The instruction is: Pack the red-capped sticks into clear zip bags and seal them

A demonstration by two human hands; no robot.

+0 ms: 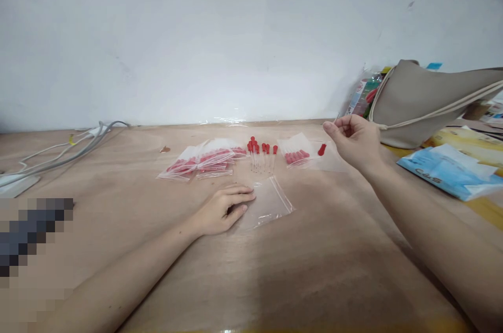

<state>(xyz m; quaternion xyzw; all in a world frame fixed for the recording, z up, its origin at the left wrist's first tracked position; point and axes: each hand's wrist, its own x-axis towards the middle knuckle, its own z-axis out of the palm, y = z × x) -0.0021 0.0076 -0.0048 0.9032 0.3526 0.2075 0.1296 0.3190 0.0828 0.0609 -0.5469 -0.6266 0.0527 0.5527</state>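
My left hand (222, 211) rests on the wooden table (314, 270) with its fingertips on the edge of an empty clear zip bag (271, 202); the fingers lie loosely curled. My right hand (353, 139) hovers above the table at the right, fingers curled in a pinch; I cannot make out anything in them. Between the hands stands a loose row of red-capped droppers (261, 153). A single red cap (321, 149) lies just left of my right hand, next to a small bag of red droppers (295, 153). A pile of filled bags (204, 161) lies further left.
A beige tote bag (424, 99) lies at the back right with colourful packets behind it. A blue packet (448, 170) and yellow items sit at the right edge. Grey cables (66, 149) run along the back left. A white wall closes the far side.
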